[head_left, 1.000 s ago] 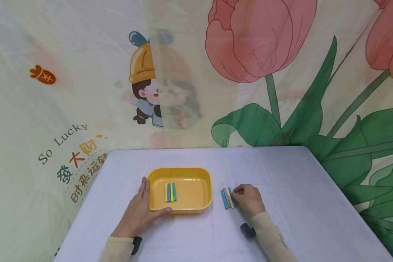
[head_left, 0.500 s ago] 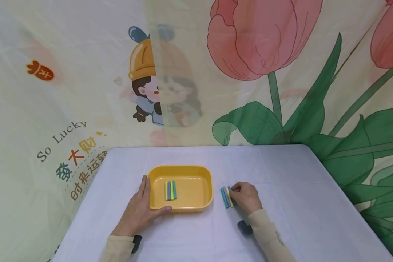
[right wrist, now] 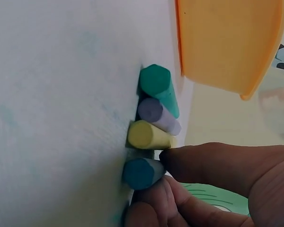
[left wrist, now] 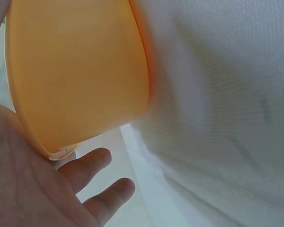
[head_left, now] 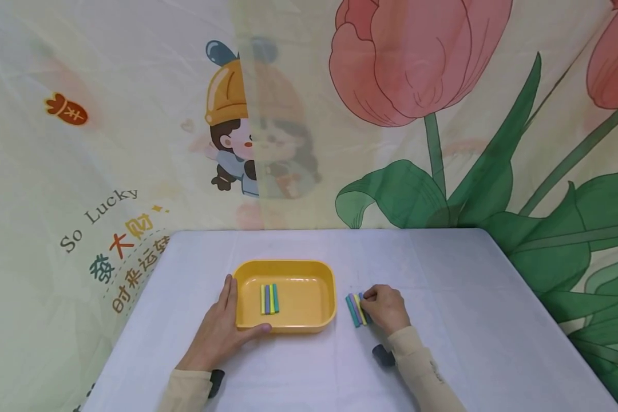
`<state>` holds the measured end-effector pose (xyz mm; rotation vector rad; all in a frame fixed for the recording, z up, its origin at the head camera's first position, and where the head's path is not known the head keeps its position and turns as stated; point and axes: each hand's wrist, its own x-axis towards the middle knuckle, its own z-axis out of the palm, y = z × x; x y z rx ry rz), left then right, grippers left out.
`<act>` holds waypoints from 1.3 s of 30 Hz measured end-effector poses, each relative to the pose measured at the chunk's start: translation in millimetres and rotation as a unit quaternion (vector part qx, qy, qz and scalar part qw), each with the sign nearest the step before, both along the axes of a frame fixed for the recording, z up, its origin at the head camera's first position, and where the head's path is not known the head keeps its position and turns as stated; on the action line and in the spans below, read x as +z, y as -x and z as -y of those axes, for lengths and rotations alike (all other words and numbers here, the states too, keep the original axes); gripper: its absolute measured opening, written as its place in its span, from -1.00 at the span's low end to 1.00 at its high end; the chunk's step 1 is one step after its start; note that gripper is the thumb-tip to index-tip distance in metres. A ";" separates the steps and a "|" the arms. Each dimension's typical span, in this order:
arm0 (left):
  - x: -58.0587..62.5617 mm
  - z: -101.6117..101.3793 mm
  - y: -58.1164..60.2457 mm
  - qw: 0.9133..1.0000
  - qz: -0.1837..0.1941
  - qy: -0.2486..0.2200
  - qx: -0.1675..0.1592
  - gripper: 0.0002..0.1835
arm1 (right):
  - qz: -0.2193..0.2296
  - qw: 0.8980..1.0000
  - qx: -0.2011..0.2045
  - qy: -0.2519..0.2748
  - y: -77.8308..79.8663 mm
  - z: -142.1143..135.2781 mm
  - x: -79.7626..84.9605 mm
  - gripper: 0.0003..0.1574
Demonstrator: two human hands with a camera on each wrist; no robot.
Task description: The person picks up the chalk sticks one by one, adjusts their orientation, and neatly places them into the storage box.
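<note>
At the left end of a yellow tray (head_left: 309, 297), my left hand (head_left: 213, 335) rests against the corner, thumb along the near rim and fairly straight fingers along the left side. In the left wrist view its palm lies at the tray's rim (left wrist: 26, 127). Inside the tray several chalk sticks (head_left: 269, 299) lie side by side, yellow, purple and teal. Right of the tray, my right hand (head_left: 387, 309) pinches a blue chalk stick (right wrist: 141, 173) between thumb and fingers. Close beside it lie a yellow chalk (right wrist: 144, 135), a purple chalk (right wrist: 154, 111) and a green chalk (right wrist: 156, 81).
A white cloth (head_left: 474, 320) covers the table. Behind it hangs a printed curtain (head_left: 298, 103) with tulips, a cartoon figure and lettering. Each wrist has a black camera (head_left: 383, 355) strapped on.
The right hand has edged slightly left, still at the right end of the chalk row. The left hand stays at the tray. The head view has shifted a little.
</note>
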<state>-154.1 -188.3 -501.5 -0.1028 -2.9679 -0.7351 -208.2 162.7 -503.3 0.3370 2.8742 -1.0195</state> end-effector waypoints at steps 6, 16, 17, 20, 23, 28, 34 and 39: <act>-3.9 0.6 0.6 1.000 -0.002 -0.002 0.004 0.44 | -0.011 1.000 0.010 -0.010 1.5 0.7 -0.8 -0.83; -4.3 -0.5 0.2 1.000 -0.002 -0.006 0.003 0.44 | -0.013 1.000 0.006 -0.001 1.6 -0.9 -2.8 -0.82; -4.4 -0.5 0.1 1.000 -0.002 -0.007 0.002 0.44 | -0.014 1.000 0.005 0.000 1.7 -1.2 -3.7 -0.82; -4.3 0.1 -0.5 1.000 -0.005 -0.009 -0.001 0.43 | -0.017 1.000 -0.001 0.000 2.4 -1.5 -6.7 -0.82; -4.0 0.5 -1.2 1.000 -0.008 -0.005 -0.001 0.42 | -0.017 1.000 -0.009 0.004 4.0 -3.3 -9.9 -0.80; -5.2 0.7 -1.1 1.000 -0.016 0.008 0.000 0.41 | -0.015 0.999 -0.007 0.033 3.8 -9.4 -9.4 -0.76; -6.3 1.1 -1.2 1.000 -0.026 0.015 -0.005 0.41 | -0.014 0.998 -0.014 0.059 3.1 -11.6 -8.4 -0.72; -6.8 1.4 -1.2 0.999 -0.031 0.013 -0.006 0.41 | -0.001 0.993 -0.030 0.116 2.0 -7.7 -5.4 -0.67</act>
